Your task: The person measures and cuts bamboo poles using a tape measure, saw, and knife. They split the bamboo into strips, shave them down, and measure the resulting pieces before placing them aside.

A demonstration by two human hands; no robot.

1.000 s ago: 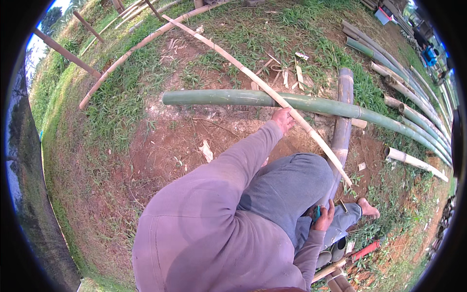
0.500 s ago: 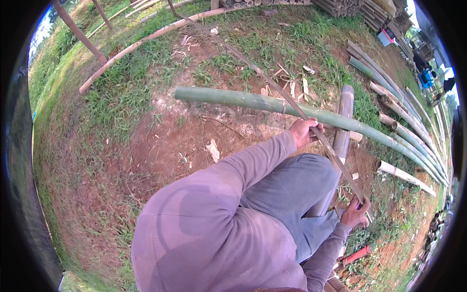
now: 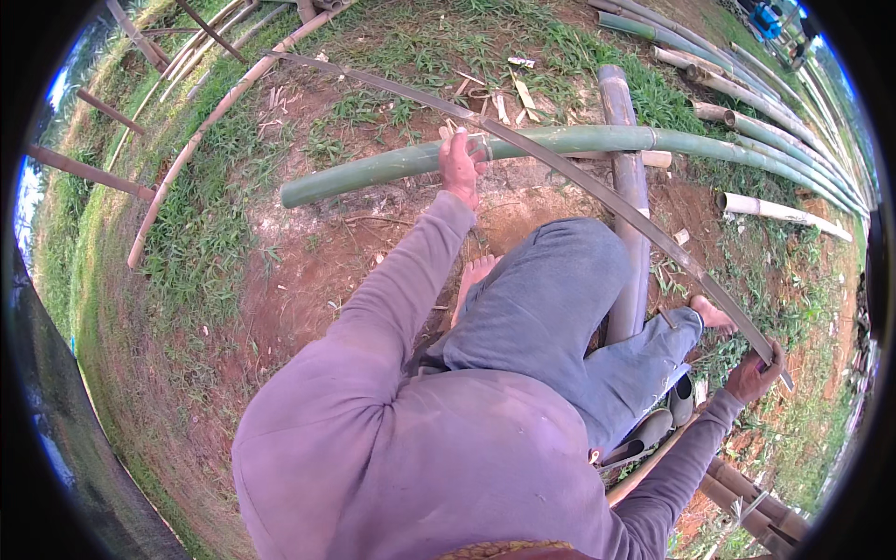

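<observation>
A long green bamboo pole (image 3: 373, 171) lies across in front of me, over a thicker greyish bamboo log (image 3: 632, 201). My left hand (image 3: 459, 170) is closed around the pole near a joint, thumb and fingers curled over its top. A long, flat, brownish strip (image 3: 588, 187) slants across the pole just right of that hand, from far left to near right. My right hand (image 3: 754, 375) grips the strip close to its near end, beside my bare foot (image 3: 714, 315).
More bamboo poles (image 3: 737, 89) are stacked at the right, with a short pale piece (image 3: 784, 217) nearer. Dark shoes (image 3: 653, 429) lie by my leg, and bamboo lengths (image 3: 756, 499) at lower right. Wood chips (image 3: 523, 98) litter the ground beyond the pole.
My left hand has let go of the strip and moved left onto the green pole. My right hand, still on the strip's near end, has shifted outward to the right. The view has turned.
</observation>
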